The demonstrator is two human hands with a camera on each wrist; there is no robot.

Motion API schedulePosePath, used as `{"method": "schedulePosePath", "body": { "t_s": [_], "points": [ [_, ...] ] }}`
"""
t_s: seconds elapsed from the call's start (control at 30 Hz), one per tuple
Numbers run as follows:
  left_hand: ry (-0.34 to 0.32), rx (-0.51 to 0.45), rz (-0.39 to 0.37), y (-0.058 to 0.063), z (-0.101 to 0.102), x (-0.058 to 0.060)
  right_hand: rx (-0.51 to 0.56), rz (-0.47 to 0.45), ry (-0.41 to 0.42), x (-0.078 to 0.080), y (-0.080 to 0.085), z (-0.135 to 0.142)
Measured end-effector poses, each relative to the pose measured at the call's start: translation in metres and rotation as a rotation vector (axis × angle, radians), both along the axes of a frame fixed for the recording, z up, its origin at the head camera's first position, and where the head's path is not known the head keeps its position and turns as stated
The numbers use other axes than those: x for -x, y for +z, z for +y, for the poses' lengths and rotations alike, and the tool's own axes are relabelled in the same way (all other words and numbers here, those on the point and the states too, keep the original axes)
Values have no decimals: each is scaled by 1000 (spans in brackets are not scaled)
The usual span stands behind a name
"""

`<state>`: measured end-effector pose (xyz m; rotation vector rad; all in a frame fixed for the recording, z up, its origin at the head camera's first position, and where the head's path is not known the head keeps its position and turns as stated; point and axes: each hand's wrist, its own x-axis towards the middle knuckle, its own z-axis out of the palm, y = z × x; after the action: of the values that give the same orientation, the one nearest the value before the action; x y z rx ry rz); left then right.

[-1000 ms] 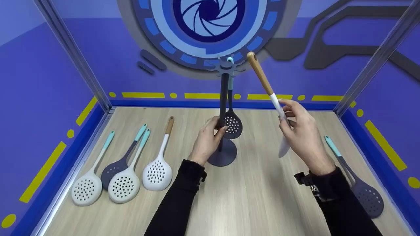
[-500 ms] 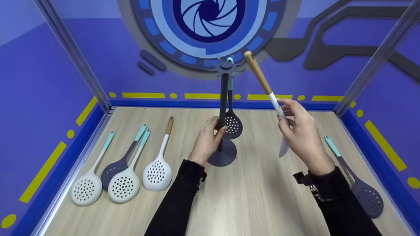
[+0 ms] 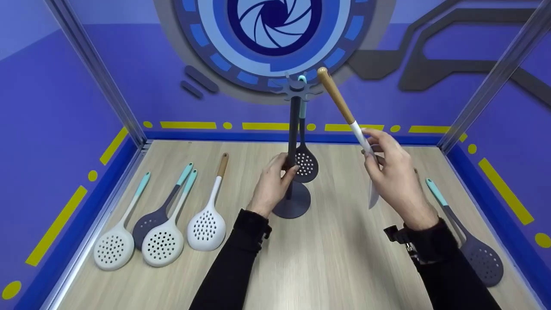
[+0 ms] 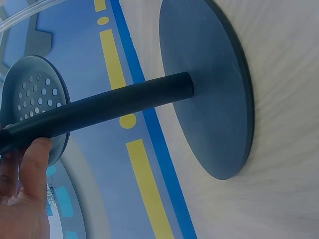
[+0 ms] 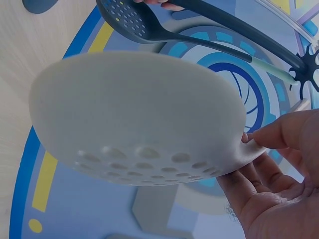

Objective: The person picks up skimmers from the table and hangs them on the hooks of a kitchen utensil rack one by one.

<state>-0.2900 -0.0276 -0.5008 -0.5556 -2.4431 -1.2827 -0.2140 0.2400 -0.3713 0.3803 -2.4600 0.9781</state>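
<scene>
My left hand grips the black post of a utensil stand, which stands upright on its round base. From its hooked top hangs a dark grey skimmer with a mint handle, behind the post. My right hand pinches the white neck of a skimmer, its wooden handle pointing up and tilted left toward the stand's top, apart from it. Its head is edge-on and partly hidden by the hand in the head view; the right wrist view shows the white perforated head close up.
On the left of the wooden table lie pale skimmers, a dark grey one partly covered, and a white one with a wooden handle. Another dark skimmer lies at right, partly behind the sleeve. Blue walls enclose the table.
The wooden handle's top has shifted slightly left, closer to the stand, and the white skimmer's head has turned a little. My left hand and the stand have stayed still.
</scene>
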Motion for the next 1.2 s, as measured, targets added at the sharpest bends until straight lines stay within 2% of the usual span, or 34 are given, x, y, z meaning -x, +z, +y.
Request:
{"method": "schedulePosePath", "body": {
  "t_s": [0.83, 1.2],
  "points": [
    [3, 12, 0, 0, 0, 0, -60, 0, 42, 3, -5, -5],
    [-7, -6, 27, -1, 0, 0, -65, -19, 71, 5, -8, -8]
  ]
}}
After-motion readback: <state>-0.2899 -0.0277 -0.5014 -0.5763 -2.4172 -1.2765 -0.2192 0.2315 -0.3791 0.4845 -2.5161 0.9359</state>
